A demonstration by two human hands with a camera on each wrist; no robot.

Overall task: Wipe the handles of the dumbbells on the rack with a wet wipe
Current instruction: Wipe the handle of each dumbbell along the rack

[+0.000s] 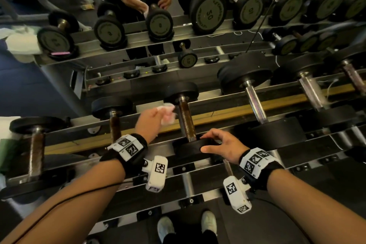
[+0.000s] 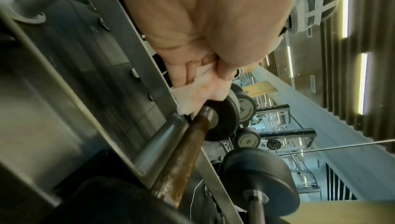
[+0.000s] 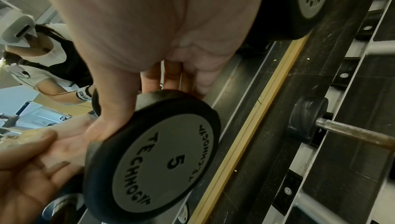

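On the top rail of the rack [image 1: 217, 114] lies a small black dumbbell marked 5 [image 3: 153, 153] with a rusty brown handle [image 1: 186, 121]. My right hand [image 1: 206, 142] grips its near head [image 1: 190, 148], thumb on one side of the rim and fingers on the other. In my left hand [image 1: 156, 115] I pinch a crumpled white wet wipe [image 1: 167, 114]. The wipe [image 2: 203, 90] sits just left of the handle's far end [image 2: 205, 114], by the collar; I cannot tell whether it touches. The rest of the handle [image 2: 183, 160] is bare.
Two smaller dumbbells with rusty handles [image 1: 114, 127] [image 1: 36, 152] lie to the left. Bigger ones with chrome handles [image 1: 255, 103] [image 1: 313, 91] lie to the right. A mirror [image 1: 138, 0] behind the rack repeats the scene. My shoes [image 1: 166, 228] stand below.
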